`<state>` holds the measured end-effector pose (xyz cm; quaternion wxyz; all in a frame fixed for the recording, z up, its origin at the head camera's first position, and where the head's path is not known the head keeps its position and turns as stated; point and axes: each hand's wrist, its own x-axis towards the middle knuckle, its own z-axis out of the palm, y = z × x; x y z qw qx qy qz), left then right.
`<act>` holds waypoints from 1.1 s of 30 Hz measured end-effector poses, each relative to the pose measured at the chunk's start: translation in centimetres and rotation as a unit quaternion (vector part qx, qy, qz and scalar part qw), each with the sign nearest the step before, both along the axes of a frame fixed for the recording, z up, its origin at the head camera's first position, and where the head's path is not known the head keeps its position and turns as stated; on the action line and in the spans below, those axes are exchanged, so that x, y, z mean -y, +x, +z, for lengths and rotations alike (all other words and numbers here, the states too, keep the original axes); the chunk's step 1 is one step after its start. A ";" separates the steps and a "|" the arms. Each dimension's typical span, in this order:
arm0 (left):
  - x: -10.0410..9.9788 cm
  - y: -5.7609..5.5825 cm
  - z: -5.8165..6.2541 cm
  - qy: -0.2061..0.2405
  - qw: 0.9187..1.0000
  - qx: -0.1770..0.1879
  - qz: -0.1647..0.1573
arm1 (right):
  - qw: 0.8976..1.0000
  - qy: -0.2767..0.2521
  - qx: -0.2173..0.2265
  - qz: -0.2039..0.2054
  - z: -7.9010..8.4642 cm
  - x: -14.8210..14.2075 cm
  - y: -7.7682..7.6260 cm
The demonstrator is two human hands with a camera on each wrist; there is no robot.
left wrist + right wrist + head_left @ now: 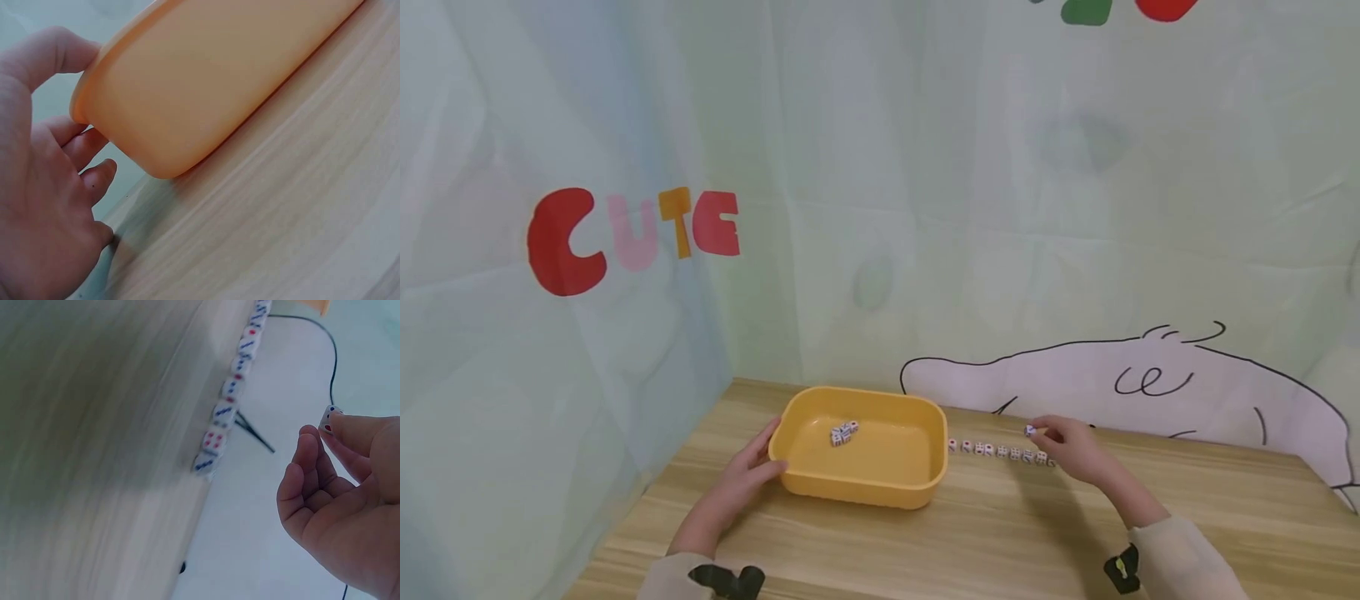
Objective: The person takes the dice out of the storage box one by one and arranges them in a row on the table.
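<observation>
A yellow plastic basin (865, 492) stands on the table, with several white dice (842, 434) in a small cluster inside it. My left hand (742, 471) grips the basin's left end, thumb at the rim and fingers against the outer wall, as the left wrist view also shows. Between thumb and forefinger, my right hand (1072, 451) pinches one white die (329, 419) with red and blue pips. It holds this die above the right end of a row of dice (1002, 452), which runs rightward from the basin. The other right fingers are curled.
The wood-grain table (880, 546) meets a pale cloth backdrop (865, 208) along its back and left edges. Coloured letters and a line-drawn cartoon figure (1060, 375) decorate the cloth. Dark wrist devices sit at both sleeves.
</observation>
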<state>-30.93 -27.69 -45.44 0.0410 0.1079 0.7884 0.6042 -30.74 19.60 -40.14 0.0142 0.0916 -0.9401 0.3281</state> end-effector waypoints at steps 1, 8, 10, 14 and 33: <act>0.0 0.0 0.0 -0.002 1.000 -0.001 0.000 | 1.000 0.001 -0.002 -0.002 -0.2 -0.4 0.0; 0.1 -0.1 0.0 0.005 1.000 -0.004 -0.007 | 1.000 0.016 0.002 -0.023 -1.5 -2.9 0.3; 0.1 0.0 0.1 0.004 1.000 -0.003 -0.009 | 0.999 0.019 0.004 -0.029 -1.8 -3.5 0.3; 0.1 0.0 0.2 0.005 1.000 -0.004 -0.012 | 0.999 0.038 -0.006 -0.033 -2.4 -4.5 0.2; 0.2 0.0 0.1 0.009 1.000 -0.003 -0.014 | 0.997 0.067 0.005 -0.038 -3.5 -5.0 -0.3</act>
